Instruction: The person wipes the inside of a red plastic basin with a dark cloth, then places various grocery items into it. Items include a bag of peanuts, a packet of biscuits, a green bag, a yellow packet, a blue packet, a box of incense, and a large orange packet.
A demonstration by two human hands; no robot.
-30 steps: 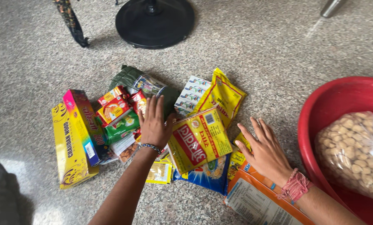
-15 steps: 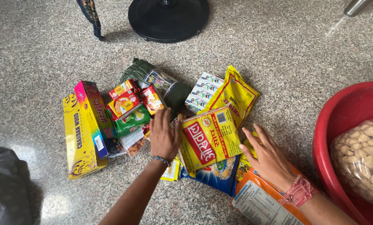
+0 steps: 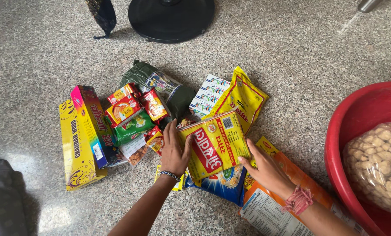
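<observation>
Fingers of my left hand (image 3: 174, 150) and right hand (image 3: 265, 168) spread loosely against both edges of the yellow packet (image 3: 214, 144), not yet clamped, so I should squeeze evenly before lifting it off the blue pouch (image 3: 224, 183).

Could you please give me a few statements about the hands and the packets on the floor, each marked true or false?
1. Both hands touch the yellow packet. True: the left hand is at its left edge, the right hand at its right edge.
2. The red tub holds only a blue packet. False: it holds a clear bag of pale nuts.
3. The yellow box lies at the left end of the pile. True.
4. The black round base sits on top of the packets. False: it stands apart on the floor, beyond the pile.
5. The right wrist wears a pink thread band. True.
</observation>
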